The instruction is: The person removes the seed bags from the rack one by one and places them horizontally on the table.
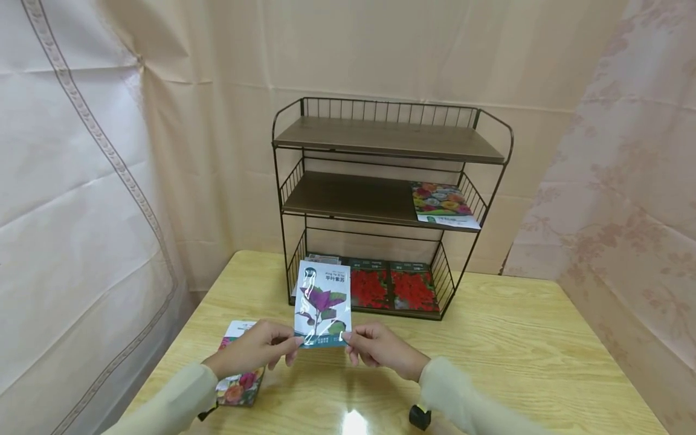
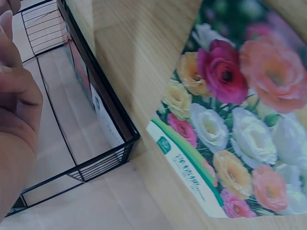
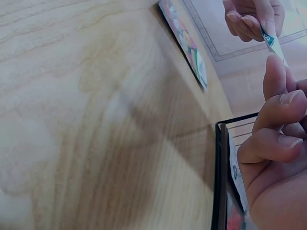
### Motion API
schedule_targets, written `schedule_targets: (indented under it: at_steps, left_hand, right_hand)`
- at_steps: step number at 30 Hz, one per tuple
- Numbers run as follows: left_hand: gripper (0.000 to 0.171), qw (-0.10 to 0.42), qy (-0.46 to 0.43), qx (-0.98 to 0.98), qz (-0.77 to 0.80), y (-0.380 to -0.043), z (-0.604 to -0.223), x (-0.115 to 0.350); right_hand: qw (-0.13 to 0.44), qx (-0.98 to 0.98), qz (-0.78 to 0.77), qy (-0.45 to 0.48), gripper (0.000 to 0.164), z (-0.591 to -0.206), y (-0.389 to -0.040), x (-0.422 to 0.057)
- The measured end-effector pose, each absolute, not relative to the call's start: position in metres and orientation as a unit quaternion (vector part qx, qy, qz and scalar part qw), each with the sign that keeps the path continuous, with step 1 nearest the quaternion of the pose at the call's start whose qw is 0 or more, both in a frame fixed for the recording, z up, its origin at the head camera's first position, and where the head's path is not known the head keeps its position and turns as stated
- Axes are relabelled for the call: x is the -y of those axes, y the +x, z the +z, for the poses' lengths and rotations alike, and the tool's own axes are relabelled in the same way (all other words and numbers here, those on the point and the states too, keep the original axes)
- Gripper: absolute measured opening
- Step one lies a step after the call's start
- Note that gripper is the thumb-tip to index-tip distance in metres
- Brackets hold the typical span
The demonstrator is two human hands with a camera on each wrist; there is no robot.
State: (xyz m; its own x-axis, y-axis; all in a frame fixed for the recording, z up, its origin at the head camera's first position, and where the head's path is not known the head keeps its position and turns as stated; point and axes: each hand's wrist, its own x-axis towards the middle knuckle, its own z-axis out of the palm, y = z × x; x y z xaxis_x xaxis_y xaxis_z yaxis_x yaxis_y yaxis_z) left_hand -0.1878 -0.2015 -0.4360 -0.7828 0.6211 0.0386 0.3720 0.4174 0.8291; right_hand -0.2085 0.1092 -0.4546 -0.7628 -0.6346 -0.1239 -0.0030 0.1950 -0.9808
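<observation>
Between both hands, a white seed packet with a purple-leaved plant picture is held up in front of the rack's bottom shelf. My left hand pinches its lower left corner between thumb and fingers. At the lower right corner, my right hand pinches it the same way. In the right wrist view the packet shows nearly edge-on, stretched between the two hands. Below my left forearm lies a flowered seed packet on the table, partly hidden by that hand; its roses fill the left wrist view.
A black wire rack with three brown shelves stands at the back of the wooden table. Its middle shelf bears a colourful flower packet at the right. On the bottom shelf are red-flower packets, with another packet partly hidden at the left.
</observation>
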Motion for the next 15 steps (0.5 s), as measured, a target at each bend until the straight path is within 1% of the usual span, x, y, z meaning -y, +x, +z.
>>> schedule_targets:
  at_steps: [4,11,15]
  left_hand:
    - [0.039,0.143,0.296,-0.834,0.444,-0.184,-0.439,0.206]
    - [0.036,0.136,0.308,-0.836,0.433,-0.180,-0.444,0.211]
    - [0.036,0.143,0.310,-0.833,0.435,-0.178,-0.448,0.213]
  right_hand:
    - [0.268,-0.723,-0.598,-0.218,0.053,-0.460,-0.205,-0.104]
    - [0.279,-0.710,-0.610,-0.214,0.039,-0.474,-0.196,-0.093]
    - [0.278,-0.710,-0.611,-0.214,0.040,-0.479,-0.192,-0.091]
